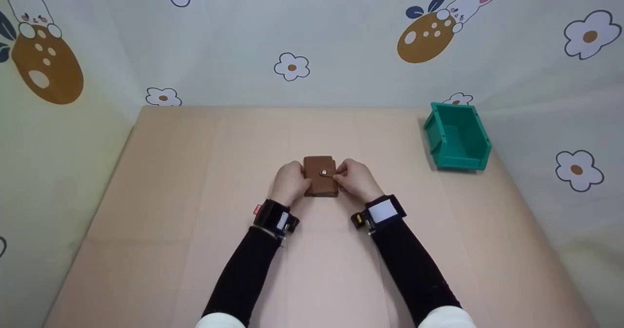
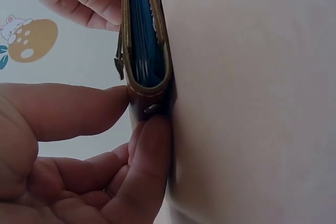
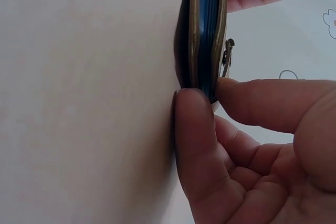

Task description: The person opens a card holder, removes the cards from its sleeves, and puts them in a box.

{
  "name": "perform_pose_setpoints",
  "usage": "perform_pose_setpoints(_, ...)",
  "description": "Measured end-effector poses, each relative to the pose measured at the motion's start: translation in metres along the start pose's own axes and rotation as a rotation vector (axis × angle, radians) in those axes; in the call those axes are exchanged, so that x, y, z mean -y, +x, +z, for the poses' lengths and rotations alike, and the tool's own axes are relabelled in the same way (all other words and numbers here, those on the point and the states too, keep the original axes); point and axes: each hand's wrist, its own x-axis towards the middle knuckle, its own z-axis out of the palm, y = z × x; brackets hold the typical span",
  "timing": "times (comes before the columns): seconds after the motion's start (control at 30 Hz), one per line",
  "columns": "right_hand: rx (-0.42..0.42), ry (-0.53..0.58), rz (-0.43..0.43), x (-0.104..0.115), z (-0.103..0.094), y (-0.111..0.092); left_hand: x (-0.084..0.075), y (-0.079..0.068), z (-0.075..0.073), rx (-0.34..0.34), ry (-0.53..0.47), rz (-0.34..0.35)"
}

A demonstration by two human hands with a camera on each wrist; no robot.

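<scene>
A brown card wallet (image 1: 318, 184) lies on the table between both hands, its snap strap (image 1: 327, 172) across the front cover. My left hand (image 1: 289, 182) pinches the spine side, thumb on the front and fingers curled at the spine; in the left wrist view a small metal stud (image 2: 152, 108) shows there. My right hand (image 1: 358, 178) pinches the opposite edge by the strap, with thumb (image 3: 257, 103) and a fingertip (image 3: 195, 106) at the covers. Blue inner sleeves (image 2: 144, 40) show between the covers. The strap's tip is hidden behind the right fingers.
A green plastic bin (image 1: 460, 145) stands at the table's back right corner, its low front toward me. The pale table (image 1: 161, 186) meets a patterned curtain (image 1: 341, 35) at the back and both sides.
</scene>
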Motion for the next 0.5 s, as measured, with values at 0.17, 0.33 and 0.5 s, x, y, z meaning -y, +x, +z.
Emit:
perform_pose_setpoints(0.17, -0.006, -0.028, -0.012, 0.0, -0.001, 0.0, -0.001, 0.0, 0.0, 0.007, 0.001, -0.003)
perform_pose_setpoints(0.33, -0.015, -0.202, -0.093, 0.004, -0.008, -0.001, -0.001, 0.0, 0.0, 0.007, 0.012, 0.008)
perform_pose_setpoints(0.5, -0.103, -0.397, -0.188, 0.011, -0.016, 0.001, 0.0, 0.0, 0.0, 0.013, 0.02, 0.002)
